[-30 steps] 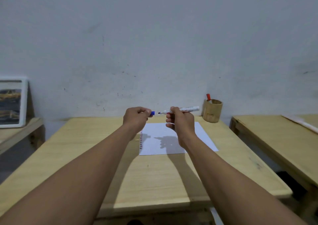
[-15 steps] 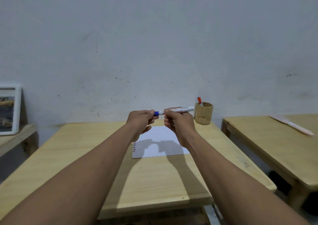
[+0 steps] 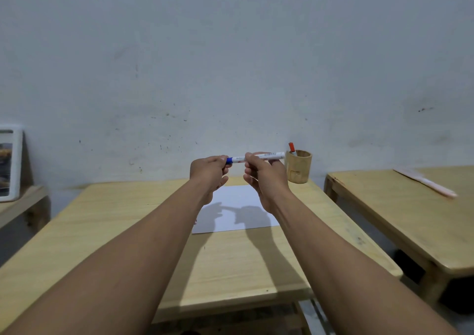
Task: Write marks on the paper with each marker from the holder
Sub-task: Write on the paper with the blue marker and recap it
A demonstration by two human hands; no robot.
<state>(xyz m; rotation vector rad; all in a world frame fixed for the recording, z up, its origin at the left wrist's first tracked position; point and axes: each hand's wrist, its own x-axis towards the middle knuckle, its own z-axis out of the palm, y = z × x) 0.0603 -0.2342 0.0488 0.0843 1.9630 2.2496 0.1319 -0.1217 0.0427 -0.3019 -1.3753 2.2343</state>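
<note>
Left hand (image 3: 209, 172) pinches blue cap, mostly hidden; right hand (image 3: 265, 174) grips marker (image 3: 266, 155) barrel.

Two markers (image 3: 256, 156); one holder (image 3: 298, 166); one paper (image 3: 236, 206).

We note a light wooden table (image 3: 115, 234) bearing a white sheet of paper (image 3: 236, 196) near its far middle and a bamboo holder (image 3: 298, 166) upright at its far right corner.

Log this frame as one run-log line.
phase: recapping | left hand: blue cap on tip | right hand: holds marker | paper: flat on table | holder: red marker inside
</note>
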